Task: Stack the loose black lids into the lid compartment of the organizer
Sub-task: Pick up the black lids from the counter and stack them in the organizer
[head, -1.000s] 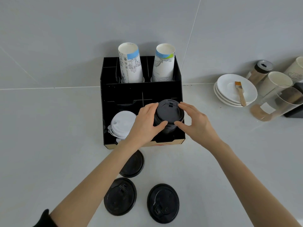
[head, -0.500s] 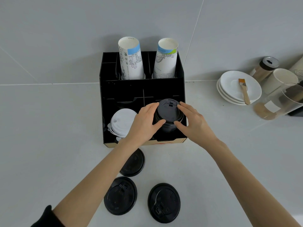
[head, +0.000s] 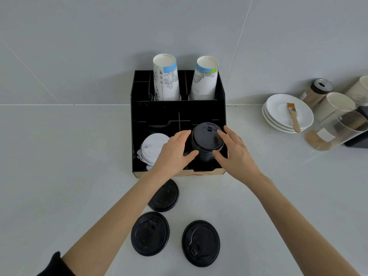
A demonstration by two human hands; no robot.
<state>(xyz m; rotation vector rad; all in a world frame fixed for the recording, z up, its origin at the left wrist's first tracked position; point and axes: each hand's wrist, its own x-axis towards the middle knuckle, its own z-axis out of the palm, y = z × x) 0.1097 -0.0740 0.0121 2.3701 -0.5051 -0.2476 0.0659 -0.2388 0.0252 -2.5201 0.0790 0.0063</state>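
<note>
Hands (head: 173, 154) (head: 236, 154) pinch black lid stack (head: 207, 143) in organizer (head: 175, 112) beside white lids (head: 152, 148).

Three loose black lids (head: 200, 243) crowd the organizer (head: 177, 110) front.

A stack of black lids (head: 207, 140) is standing in the organizer's (head: 177, 110) front right compartment, while three loose black lids (head: 150, 233) are lying flat on the counter before it.

Both forearms bare, no watch or rings visible. Left hand (head: 172, 154), right hand (head: 236, 154) ungloved. Black sleeve (head: 53, 265) pushed up near left elbow.
</note>
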